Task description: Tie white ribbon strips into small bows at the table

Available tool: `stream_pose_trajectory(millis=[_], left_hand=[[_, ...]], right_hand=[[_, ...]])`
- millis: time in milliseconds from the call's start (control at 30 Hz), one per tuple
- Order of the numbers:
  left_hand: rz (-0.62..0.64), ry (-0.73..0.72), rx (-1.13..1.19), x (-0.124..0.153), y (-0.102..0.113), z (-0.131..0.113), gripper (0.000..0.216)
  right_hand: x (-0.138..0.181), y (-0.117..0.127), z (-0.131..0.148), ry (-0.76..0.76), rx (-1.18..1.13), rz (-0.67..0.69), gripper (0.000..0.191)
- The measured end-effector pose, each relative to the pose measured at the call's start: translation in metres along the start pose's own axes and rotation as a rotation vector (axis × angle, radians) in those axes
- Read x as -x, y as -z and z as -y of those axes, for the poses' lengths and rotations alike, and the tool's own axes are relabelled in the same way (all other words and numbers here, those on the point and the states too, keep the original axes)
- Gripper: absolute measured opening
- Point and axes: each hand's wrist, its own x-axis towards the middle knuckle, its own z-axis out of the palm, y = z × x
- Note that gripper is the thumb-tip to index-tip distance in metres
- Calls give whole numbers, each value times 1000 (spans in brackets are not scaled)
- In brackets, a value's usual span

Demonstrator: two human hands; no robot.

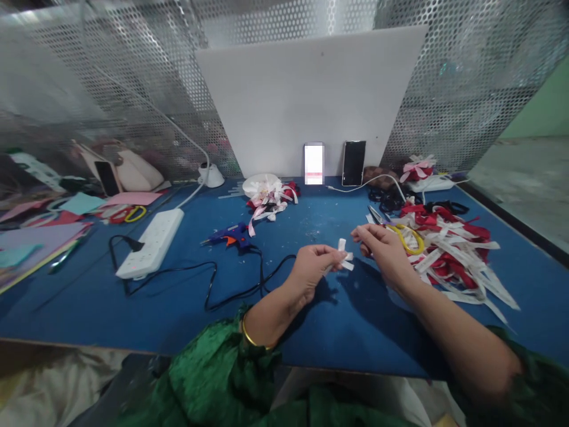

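Observation:
My left hand (pixel 316 264) is closed in a pinch on a small white ribbon piece (pixel 342 244), whose short ends stick out to the right and upward. Just right of it my right hand (pixel 383 248) hangs above the table, thumb and fingers pressed together; whether anything is between them is too small to make out. Close behind that hand lie yellow-handled scissors (pixel 415 242), partly hidden by it. A loose heap of red and white ribbon strips (pixel 462 249) spreads beside my right forearm. To the left a blue glue gun (pixel 231 234) rests on the table.
A white power strip (pixel 153 243) sits on the blue table (pixel 178 320), and black cords run toward my left hand. Ribbon flowers (pixel 269 198) lie at the back. A lit phone (pixel 314 163) and a dark phone (pixel 354 163) lean against a white board (pixel 311 101).

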Motion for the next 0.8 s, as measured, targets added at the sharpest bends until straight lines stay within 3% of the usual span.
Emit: stream_pose_trajectory(millis=[133,233,633,800], left_hand=[[-48,-9,51,-2,3,-1,24],[-48,-20,70,-4,4,-1,25],[55,-70,-83,-3,3,4,22],[-19,-86,-96,-6,5,4,24]], right_hand=[[9,-7,3,-42,77,240,36],[12,-9,3,-21,142,326,38],[8,-4,-5,270,435,165,34],[8,-6,-3,135,366,212,35]])
